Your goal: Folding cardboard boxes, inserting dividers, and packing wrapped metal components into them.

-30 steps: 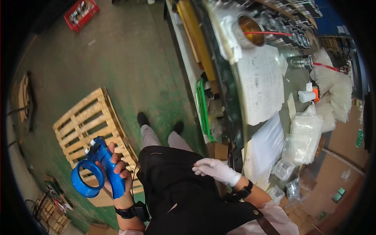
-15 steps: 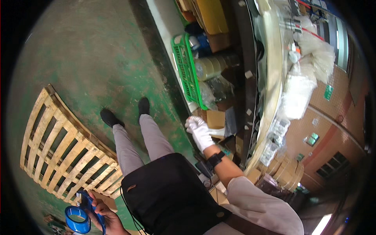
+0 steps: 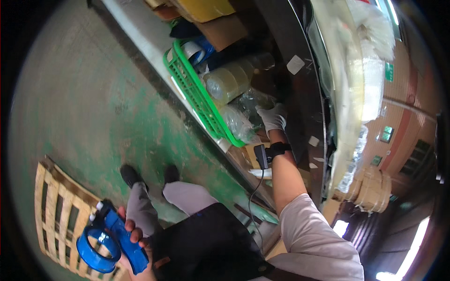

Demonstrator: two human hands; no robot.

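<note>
In my left hand (image 3: 134,232), at the lower left, is a blue tape dispenser (image 3: 118,225) with a round blue ring and an open centre. My fingers wrap round its body. My right hand (image 3: 273,118), in a white glove, reaches over a green plastic basket (image 3: 202,105) on the shelf under the bench. Its fingers look apart, close to crumpled clear plastic film (image 3: 236,121); whether they touch it I cannot tell. Beside the film lies a stack of clear yellowish tape rolls (image 3: 228,80). A white roll (image 3: 191,49) with blue beside it sits at the basket's far end.
The bench's dark edge (image 3: 307,100) hangs over my right forearm. Cardboard (image 3: 225,32) stands past the basket, and more boxes lie nearer me. A wooden pallet (image 3: 56,208) rests on the green floor at the left. A cable runs from the device on my right wrist (image 3: 262,157).
My right hand has moved forward and right, from the shelf's front edge to inside the basket area. The left hand has lifted the tape dispenser a little. The view has shifted toward the shelf.
</note>
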